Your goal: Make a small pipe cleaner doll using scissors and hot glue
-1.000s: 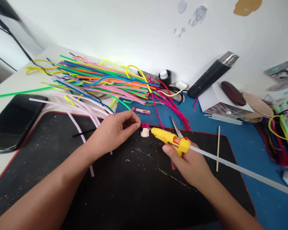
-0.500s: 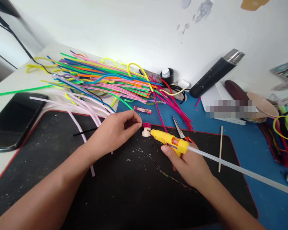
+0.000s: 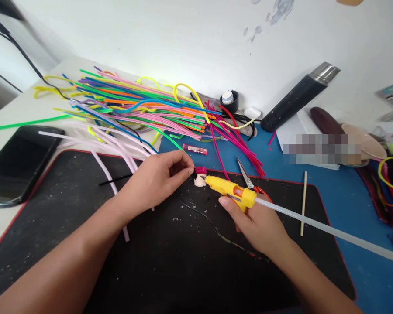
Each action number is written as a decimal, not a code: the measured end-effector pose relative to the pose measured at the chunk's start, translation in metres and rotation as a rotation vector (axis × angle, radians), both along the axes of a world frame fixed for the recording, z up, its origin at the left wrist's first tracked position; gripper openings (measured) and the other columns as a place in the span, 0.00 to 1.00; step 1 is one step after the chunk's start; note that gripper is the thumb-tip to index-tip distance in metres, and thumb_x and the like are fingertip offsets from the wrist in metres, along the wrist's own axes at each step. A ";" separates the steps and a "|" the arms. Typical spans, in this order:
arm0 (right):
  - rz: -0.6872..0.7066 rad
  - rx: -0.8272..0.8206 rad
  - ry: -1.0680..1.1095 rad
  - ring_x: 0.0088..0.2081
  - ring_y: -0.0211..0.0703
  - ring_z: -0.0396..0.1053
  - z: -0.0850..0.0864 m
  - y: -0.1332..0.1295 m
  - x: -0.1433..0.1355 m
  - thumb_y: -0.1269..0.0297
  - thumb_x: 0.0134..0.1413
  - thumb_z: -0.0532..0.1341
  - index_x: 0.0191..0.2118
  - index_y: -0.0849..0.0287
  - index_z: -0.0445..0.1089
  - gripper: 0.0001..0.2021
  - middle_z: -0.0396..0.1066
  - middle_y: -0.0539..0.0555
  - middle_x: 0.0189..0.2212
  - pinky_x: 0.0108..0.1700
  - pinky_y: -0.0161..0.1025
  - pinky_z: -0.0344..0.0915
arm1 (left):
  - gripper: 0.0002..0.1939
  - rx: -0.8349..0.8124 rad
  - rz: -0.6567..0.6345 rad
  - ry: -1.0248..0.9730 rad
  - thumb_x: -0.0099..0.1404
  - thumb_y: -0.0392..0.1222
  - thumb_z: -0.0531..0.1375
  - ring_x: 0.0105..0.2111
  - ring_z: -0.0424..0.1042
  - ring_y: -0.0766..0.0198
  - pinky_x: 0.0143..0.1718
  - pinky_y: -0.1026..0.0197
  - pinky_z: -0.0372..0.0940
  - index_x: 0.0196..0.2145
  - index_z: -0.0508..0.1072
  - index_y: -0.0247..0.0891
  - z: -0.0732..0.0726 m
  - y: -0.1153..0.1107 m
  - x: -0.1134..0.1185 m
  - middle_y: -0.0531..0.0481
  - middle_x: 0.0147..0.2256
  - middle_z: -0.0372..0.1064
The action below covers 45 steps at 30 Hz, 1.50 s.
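My right hand (image 3: 255,222) is wrapped round a yellow glue gun (image 3: 231,189). A long whitish glue stick (image 3: 314,224) runs out of its back toward the right edge. The nozzle is at the right side of a small white piece with magenta pipe cleaner wound round its top (image 3: 200,178); whether they touch I cannot tell. My left hand (image 3: 168,174) is closed in a pinch at that piece's left edge, where a bit of black shows by the fingertips. Below lies a thin dark strand (image 3: 212,224) on the black mat (image 3: 163,270).
Pipe cleaners in many colours (image 3: 144,104) are heaped at the back left. Scissors (image 3: 245,174) and a wooden stick (image 3: 303,203) lie to the right. A phone (image 3: 22,161) is at the left, a black flask (image 3: 298,98) at the back, a pink packet (image 3: 195,149) in the middle.
The view has shifted slightly. Both hands, the glue gun and the small piece stay almost as they were.
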State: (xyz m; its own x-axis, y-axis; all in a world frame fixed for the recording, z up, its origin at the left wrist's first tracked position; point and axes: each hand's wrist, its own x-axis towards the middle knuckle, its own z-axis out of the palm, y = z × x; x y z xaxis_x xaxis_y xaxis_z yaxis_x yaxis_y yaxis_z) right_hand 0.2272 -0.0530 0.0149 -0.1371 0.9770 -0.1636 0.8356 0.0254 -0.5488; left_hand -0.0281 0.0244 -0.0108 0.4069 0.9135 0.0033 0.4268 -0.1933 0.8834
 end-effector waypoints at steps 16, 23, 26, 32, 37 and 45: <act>0.017 0.048 -0.017 0.24 0.47 0.73 -0.004 0.001 0.001 0.39 0.74 0.55 0.25 0.53 0.68 0.29 0.66 0.49 0.16 0.27 0.39 0.63 | 0.08 0.016 -0.001 0.020 0.73 0.46 0.61 0.35 0.77 0.62 0.36 0.62 0.66 0.38 0.78 0.42 -0.001 0.000 0.000 0.54 0.35 0.80; 0.004 0.037 -0.016 0.26 0.48 0.75 -0.004 0.001 0.000 0.39 0.73 0.56 0.23 0.52 0.66 0.29 0.67 0.50 0.17 0.27 0.39 0.63 | 0.09 0.018 -0.003 0.024 0.73 0.46 0.61 0.35 0.77 0.61 0.36 0.62 0.67 0.38 0.78 0.42 -0.001 0.000 0.000 0.54 0.35 0.80; 0.003 0.043 -0.004 0.26 0.48 0.75 -0.004 0.002 -0.001 0.39 0.73 0.56 0.23 0.52 0.65 0.29 0.66 0.50 0.16 0.28 0.39 0.64 | 0.08 0.018 -0.005 0.026 0.73 0.46 0.61 0.35 0.77 0.61 0.36 0.62 0.67 0.39 0.78 0.42 -0.002 0.000 0.000 0.54 0.35 0.80; 0.001 0.036 -0.009 0.27 0.48 0.75 -0.005 0.002 -0.001 0.39 0.73 0.57 0.24 0.52 0.67 0.28 0.67 0.50 0.17 0.27 0.39 0.64 | 0.08 0.012 0.001 0.017 0.73 0.46 0.62 0.35 0.77 0.61 0.36 0.62 0.66 0.38 0.78 0.42 -0.001 0.000 0.000 0.54 0.35 0.80; 0.004 0.042 -0.016 0.27 0.49 0.76 -0.003 0.001 0.000 0.39 0.72 0.57 0.24 0.52 0.67 0.28 0.68 0.51 0.18 0.27 0.39 0.64 | 0.08 0.019 -0.003 0.030 0.73 0.46 0.62 0.35 0.77 0.61 0.36 0.62 0.66 0.39 0.78 0.42 -0.002 0.000 -0.001 0.54 0.35 0.80; 0.010 0.046 -0.030 0.27 0.48 0.75 -0.003 0.001 -0.001 0.39 0.73 0.56 0.25 0.53 0.69 0.28 0.69 0.51 0.18 0.28 0.39 0.64 | 0.08 0.021 -0.005 0.035 0.74 0.46 0.62 0.35 0.77 0.62 0.36 0.61 0.66 0.39 0.78 0.42 -0.001 0.000 -0.001 0.54 0.35 0.80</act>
